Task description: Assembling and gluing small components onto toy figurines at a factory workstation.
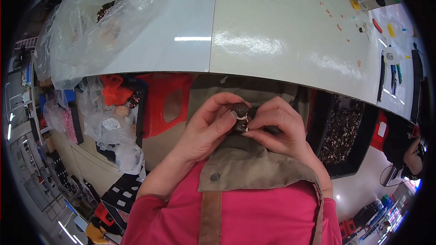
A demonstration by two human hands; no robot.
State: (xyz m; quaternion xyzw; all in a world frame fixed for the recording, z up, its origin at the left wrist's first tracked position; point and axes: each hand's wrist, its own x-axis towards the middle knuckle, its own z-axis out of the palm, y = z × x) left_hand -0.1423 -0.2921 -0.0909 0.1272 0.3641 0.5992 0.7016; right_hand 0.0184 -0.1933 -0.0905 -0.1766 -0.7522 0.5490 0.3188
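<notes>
My left hand (211, 127) is closed round a small, dark brown, rounded piece (240, 108), its thumb and fingers gripping the sides. A thin pale strip (242, 118) runs across the middle of the piece, and more dark brown shows below it. From the right, my right hand (280, 124) pinches at the pale edge with thumb and forefinger. Both hands are over the apron on my lap, just this side of the table's edge. The exact kind of the piece is too small to tell.
A pale table (272, 27) spans the front, with pinkish scraps (339, 27) at its far right. Clear plastic bags (109, 27) cover its left end. A black crate (359, 149) of similar dark pieces stands at right. Bagged items and a red stool (156, 118) are at left.
</notes>
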